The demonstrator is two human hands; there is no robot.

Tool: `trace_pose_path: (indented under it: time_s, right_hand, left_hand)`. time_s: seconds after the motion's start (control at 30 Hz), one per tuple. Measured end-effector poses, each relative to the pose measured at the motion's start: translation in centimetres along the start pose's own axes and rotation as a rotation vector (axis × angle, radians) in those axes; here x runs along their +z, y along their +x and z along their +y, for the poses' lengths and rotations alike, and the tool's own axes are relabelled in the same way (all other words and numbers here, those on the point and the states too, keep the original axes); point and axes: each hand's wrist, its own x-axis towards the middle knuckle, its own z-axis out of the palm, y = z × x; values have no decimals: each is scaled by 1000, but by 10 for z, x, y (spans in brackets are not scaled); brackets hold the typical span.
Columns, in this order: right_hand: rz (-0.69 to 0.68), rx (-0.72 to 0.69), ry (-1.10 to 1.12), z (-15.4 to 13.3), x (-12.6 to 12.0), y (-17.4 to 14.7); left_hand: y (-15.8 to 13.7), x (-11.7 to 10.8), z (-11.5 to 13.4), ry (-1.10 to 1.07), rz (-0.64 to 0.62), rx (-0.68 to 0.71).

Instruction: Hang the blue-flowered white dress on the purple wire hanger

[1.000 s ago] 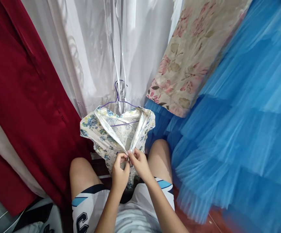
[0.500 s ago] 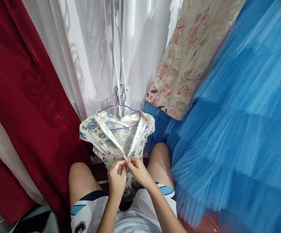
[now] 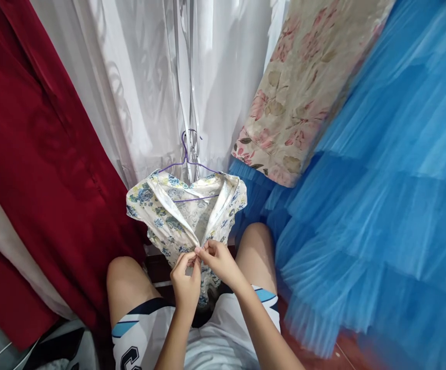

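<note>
A white blouse with blue and yellow flowers (image 3: 161, 218) hangs from a purple wire hanger (image 3: 186, 154) in front of me. Its collar lies apart in a V, and both hands meet at the bottom of that V. My left hand (image 3: 186, 275) pinches the left front edge between thumb and fingers. Close against it, my right hand (image 3: 218, 261) pinches the right front edge, its fingertips touching those of the left. Any button or fastener there is hidden under the fingers. Below the hands the blouse hangs down between my knees.
White ribbons (image 3: 192, 103) hold the hanger's hook, before a white curtain (image 3: 141, 77). Dark red cloth (image 3: 33, 154) hangs at left. On the right are a beige floral cloth (image 3: 284, 103) and a layered blue tulle skirt (image 3: 361, 205). A grey item (image 3: 79, 344) lies at lower left.
My right hand has shifted slightly up and left, its fingers now lapping over the left fingertips. The left hand stays nearly in place, still pinching the blouse.
</note>
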Motion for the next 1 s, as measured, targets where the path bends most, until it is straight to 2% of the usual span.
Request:
trace_pose_path:
  time_s: [0.1, 0.23, 0.33, 0.43, 0.53, 0.63, 0.7, 0.77, 0.83, 0.9, 0.97, 1.0]
  right_hand:
    - [-32, -20, 112, 5, 0, -6]
    - [-154, 121, 317, 0, -4, -13]
    - [-118, 162, 451, -13, -6, -12]
    - [8, 46, 472, -43, -11, 5]
    - [33, -122, 387, -89, -18, 39]
    - [52, -222, 363, -132, -23, 74]
    - [89, -271, 375, -149, -24, 90]
    - [150, -299, 400, -155, -24, 99]
    - [179, -292, 428, -151, -23, 101]
    - [159, -275, 453, -144, -23, 97]
    - [137, -263, 466, -139, -21, 89]
    - [132, -262, 466, -138, -21, 85]
  left_hand:
    - [-1, 0, 2, -10, -12, -2]
    - [-5, 0, 4, -1, -14, -5]
    - [-7, -1, 8, 32, -31, 28]
    - [-6, 0, 14, 85, -64, 66]
    - [-5, 4, 16, 106, -103, 58]
    - [-9, 13, 9, 106, -115, 43]
    - [-13, 20, -1, 104, -150, 42]
    - [-13, 24, -12, 100, -203, 41]
    - [-4, 22, -20, 99, -239, 37]
    - [20, 11, -17, 107, -227, 55]
    - [57, -4, 3, 113, -156, 119]
    - [78, -12, 18, 102, -69, 167]
